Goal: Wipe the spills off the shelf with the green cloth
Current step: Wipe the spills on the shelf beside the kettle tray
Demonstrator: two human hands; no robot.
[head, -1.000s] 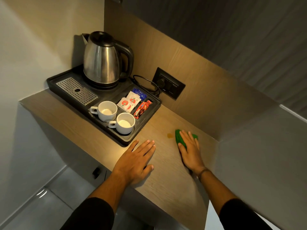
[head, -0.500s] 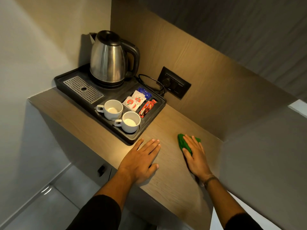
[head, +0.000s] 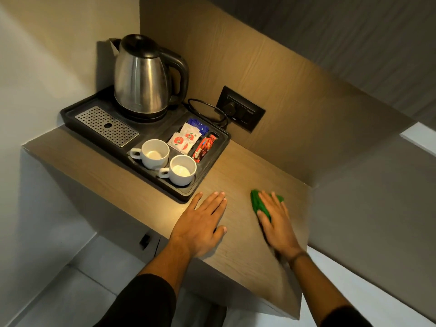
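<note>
Right hand (head: 277,223) flat on green cloth (head: 257,204) near shelf (head: 238,166) wall; left hand (head: 200,223) flat.

The setting is a hotel guest room, at its hot-drinks station. A wood-grain shelf (head: 247,175) fixed in a wall niche carries a black hospitality tray (head: 221,147) at its far left corner. The tray holds a steel electric kettle (head: 141,79), a perforated drip grid (head: 107,126), two white cups (head: 168,162) and compartments of single-serve sachets (head: 186,138). A wall socket (head: 240,109) on the wood back panel, behind the tray's right end, takes the kettle cord.
</note>
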